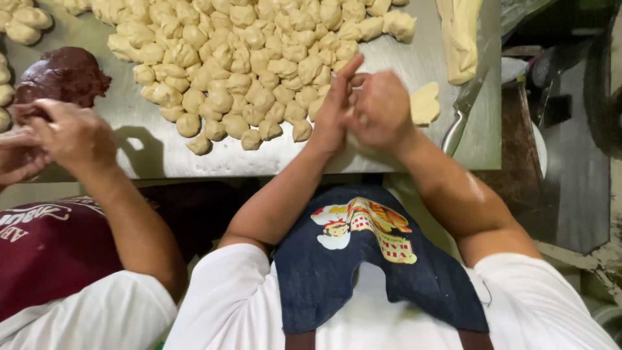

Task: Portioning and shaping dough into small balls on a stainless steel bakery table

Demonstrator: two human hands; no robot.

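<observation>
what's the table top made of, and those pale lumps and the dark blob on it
Table top: looks like brushed steel, grey with a dull sheen. Pale lumps: seemingly soft raw dough, matte cream, pinched and uneven. Dark blob: a reddish-brown paste, slightly glossy; what kind, I cannot tell.

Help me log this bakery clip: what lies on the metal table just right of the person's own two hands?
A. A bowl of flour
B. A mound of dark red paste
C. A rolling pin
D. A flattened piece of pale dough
D: a flattened piece of pale dough lies on the metal table just beside the right hand, which is pressed against the left hand.
</observation>
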